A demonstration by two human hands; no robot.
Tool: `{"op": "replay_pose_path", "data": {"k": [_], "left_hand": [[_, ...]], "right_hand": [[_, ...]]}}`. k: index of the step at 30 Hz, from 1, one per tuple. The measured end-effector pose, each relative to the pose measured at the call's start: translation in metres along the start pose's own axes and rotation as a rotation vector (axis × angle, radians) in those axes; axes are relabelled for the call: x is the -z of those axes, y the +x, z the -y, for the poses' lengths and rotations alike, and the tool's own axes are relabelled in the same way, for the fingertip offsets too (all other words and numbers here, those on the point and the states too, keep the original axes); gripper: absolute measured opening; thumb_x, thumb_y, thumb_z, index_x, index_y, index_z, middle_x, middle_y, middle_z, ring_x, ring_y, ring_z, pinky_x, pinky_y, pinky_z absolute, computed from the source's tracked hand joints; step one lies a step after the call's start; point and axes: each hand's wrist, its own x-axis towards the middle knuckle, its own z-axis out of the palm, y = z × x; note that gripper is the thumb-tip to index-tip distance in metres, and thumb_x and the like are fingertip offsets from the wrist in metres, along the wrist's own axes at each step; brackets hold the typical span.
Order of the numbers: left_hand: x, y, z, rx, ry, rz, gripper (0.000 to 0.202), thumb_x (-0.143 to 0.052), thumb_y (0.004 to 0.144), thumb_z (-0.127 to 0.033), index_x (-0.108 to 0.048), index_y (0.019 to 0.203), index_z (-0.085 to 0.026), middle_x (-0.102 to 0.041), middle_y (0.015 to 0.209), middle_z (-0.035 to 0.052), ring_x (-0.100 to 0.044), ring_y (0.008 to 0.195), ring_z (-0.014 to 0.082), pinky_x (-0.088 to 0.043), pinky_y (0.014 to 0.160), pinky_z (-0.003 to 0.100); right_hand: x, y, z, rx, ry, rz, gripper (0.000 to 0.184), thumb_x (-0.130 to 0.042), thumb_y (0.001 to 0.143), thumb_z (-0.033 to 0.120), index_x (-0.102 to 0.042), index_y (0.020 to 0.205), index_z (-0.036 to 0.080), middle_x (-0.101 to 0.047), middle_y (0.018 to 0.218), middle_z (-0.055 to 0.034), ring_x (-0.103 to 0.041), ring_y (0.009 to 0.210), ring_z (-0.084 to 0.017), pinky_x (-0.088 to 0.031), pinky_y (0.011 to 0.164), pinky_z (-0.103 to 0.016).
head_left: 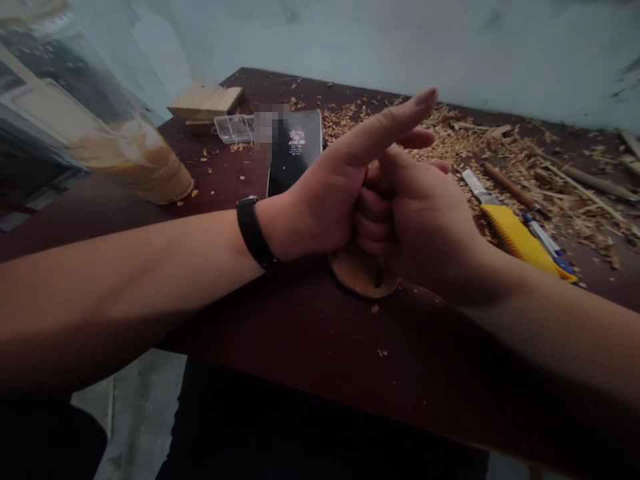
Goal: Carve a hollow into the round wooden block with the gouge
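Both my hands meet over the near middle of a dark brown table. My left hand, with a black band on the wrist, has its forefinger stretched out and its other fingers curled round a wooden piece, whose rounded lower end shows below the hands. My right hand is closed in a fist pressed against the left one. What it grips is hidden, apart from a thin dark sliver against the wood.
A yellow-handled utility knife, pens and a wooden-handled tool lie at right among wood shavings. A phone, a clear plastic box and a wood block sit behind. A plastic bag is at left.
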Motion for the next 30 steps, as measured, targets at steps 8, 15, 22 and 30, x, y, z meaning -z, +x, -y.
{"op": "replay_pose_path", "data": {"k": [8,15,22,30], "left_hand": [[-0.012,-0.004,0.009,-0.043,0.098,-0.002,0.049,-0.094,0.093,-0.068,-0.076,0.094,-0.022,-0.077,0.087,-0.0004,-0.073,0.07,0.0108,-0.053,0.054,0.019],[-0.01,0.005,0.011,-0.108,0.047,0.077,0.035,-0.088,0.099,-0.048,-0.072,0.087,-0.019,-0.073,0.085,-0.0003,-0.072,0.077,0.01,-0.063,0.073,0.023],[-0.016,-0.007,0.009,-0.199,0.12,0.017,0.024,-0.068,0.109,-0.024,-0.074,0.087,-0.015,-0.075,0.092,0.0012,-0.076,0.091,0.0093,-0.064,0.087,0.019],[0.008,0.006,0.019,-0.223,0.151,0.008,0.025,-0.076,0.101,-0.039,-0.081,0.089,-0.017,-0.084,0.094,0.0047,-0.08,0.096,0.0173,-0.067,0.091,0.028]], "right_hand": [[0.003,0.006,-0.005,0.081,-0.022,-0.074,0.073,-0.085,0.101,0.078,-0.044,0.072,0.025,-0.038,0.056,0.0081,-0.027,0.041,-0.005,-0.024,0.035,-0.02],[-0.003,0.007,-0.003,0.067,-0.092,-0.171,0.059,-0.073,0.112,0.073,-0.05,0.081,0.027,-0.038,0.054,0.0079,-0.034,0.037,-0.008,-0.027,0.033,-0.022],[0.002,-0.003,-0.009,0.203,-0.183,-0.178,0.037,-0.072,0.114,0.05,-0.058,0.09,0.028,-0.052,0.065,0.0049,-0.053,0.049,-0.011,-0.04,0.041,-0.023],[0.008,0.006,-0.02,0.134,-0.181,-0.149,0.032,-0.061,0.112,0.047,-0.058,0.086,0.029,-0.045,0.054,0.0067,-0.044,0.039,-0.014,-0.031,0.034,-0.024]]}}
